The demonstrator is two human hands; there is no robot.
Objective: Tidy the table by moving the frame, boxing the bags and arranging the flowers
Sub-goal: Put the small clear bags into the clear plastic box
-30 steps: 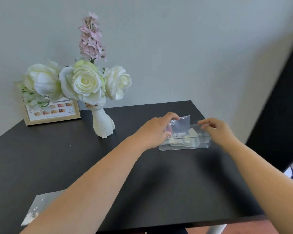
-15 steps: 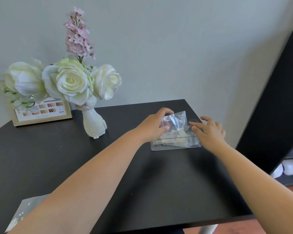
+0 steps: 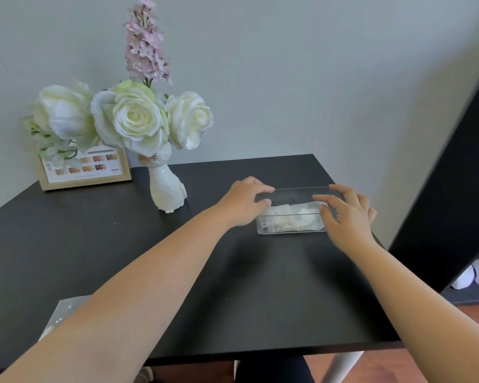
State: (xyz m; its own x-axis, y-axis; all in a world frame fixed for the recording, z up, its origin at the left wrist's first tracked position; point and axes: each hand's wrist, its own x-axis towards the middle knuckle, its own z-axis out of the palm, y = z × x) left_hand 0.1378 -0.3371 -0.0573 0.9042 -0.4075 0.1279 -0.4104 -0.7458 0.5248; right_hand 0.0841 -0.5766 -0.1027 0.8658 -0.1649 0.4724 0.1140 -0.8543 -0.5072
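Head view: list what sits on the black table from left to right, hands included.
Plastic bag at the near left edge → picture frame → white vase of flowers → left hand → clear box → right hand.

Clear box (image 3: 291, 223) lies flat between both hands, holding a crumpled clear bag (image 3: 288, 214) with white contents. Second bag (image 3: 62, 313) lies flat, near the left forearm. Wooden frame (image 3: 85, 168) leans upright far left of the hands. White vase (image 3: 168, 189) of flowers (image 3: 134, 120) stands upright just right of the frame.
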